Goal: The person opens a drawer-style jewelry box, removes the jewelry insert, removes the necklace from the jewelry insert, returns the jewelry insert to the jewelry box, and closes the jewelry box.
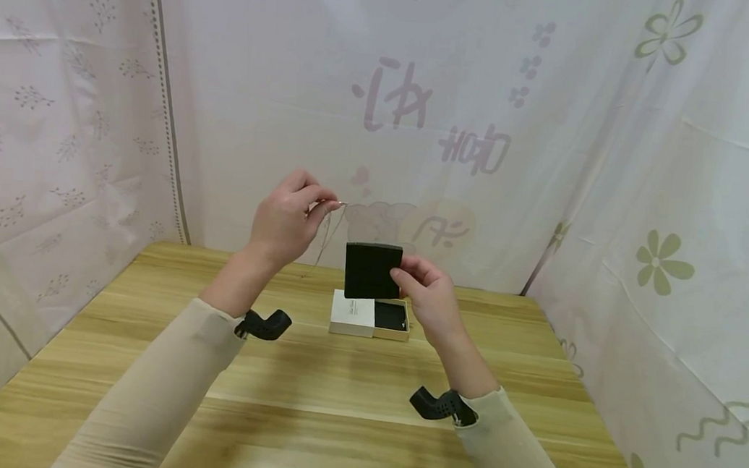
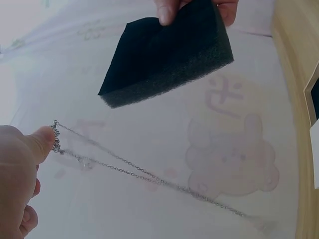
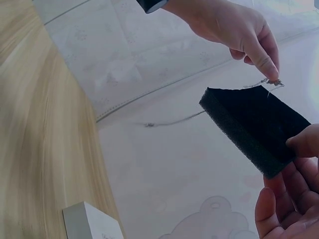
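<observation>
Between thumb and fingertips, my left hand [image 1: 286,217] pinches a silver necklace [image 2: 124,167] by its small textured pendant [image 2: 56,137]. The fine chain hangs down from there in a long loop. To the right, my right hand [image 1: 432,296] grips a square black foam pad [image 1: 372,271] by its side edge, thumb on the flat face. In the left wrist view the pad's thick, porous edge shows. Both hands are raised above the table, the pad slightly lower than the pendant. In the right wrist view the pad hides part of the chain.
Below the pad, a white box [image 1: 352,314] sits on the wooden table [image 1: 312,382], its drawer [image 1: 400,334] pulled partly out to the right with a black lining inside. Patterned pale curtains [image 1: 262,74] hang behind the table and on both sides.
</observation>
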The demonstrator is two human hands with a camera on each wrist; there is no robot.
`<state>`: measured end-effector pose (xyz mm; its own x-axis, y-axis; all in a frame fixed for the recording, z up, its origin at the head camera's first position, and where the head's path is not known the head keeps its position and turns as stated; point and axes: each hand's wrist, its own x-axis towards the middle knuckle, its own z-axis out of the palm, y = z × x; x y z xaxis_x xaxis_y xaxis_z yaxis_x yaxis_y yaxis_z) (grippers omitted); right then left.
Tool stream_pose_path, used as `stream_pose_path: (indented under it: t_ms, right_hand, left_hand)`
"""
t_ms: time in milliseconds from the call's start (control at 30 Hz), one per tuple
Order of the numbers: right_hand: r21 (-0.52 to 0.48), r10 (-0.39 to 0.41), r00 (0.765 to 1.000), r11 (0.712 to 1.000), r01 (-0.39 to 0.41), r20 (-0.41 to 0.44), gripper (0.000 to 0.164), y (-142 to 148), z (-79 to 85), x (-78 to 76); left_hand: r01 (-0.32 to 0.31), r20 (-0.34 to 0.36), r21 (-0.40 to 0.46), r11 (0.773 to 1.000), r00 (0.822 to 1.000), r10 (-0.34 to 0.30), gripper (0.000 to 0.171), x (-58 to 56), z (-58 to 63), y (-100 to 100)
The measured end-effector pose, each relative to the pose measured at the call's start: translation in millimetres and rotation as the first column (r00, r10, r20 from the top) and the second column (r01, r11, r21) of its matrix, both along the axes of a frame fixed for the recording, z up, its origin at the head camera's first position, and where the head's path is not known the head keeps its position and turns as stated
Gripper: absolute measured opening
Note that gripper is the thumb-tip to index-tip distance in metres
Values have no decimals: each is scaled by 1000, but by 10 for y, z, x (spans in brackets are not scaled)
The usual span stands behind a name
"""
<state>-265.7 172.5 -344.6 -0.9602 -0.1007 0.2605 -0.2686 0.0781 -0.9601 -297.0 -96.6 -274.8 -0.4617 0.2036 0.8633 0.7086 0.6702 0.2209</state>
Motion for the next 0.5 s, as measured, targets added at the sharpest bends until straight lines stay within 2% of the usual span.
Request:
stream_pose_path:
  t_ms: [500]
  right_hand:
    - [-5, -7, 1000, 1000, 7, 3, 13, -3, -4, 4]
  left_hand:
    - [0, -28, 27, 1000, 1000, 1, 14, 13, 22, -84]
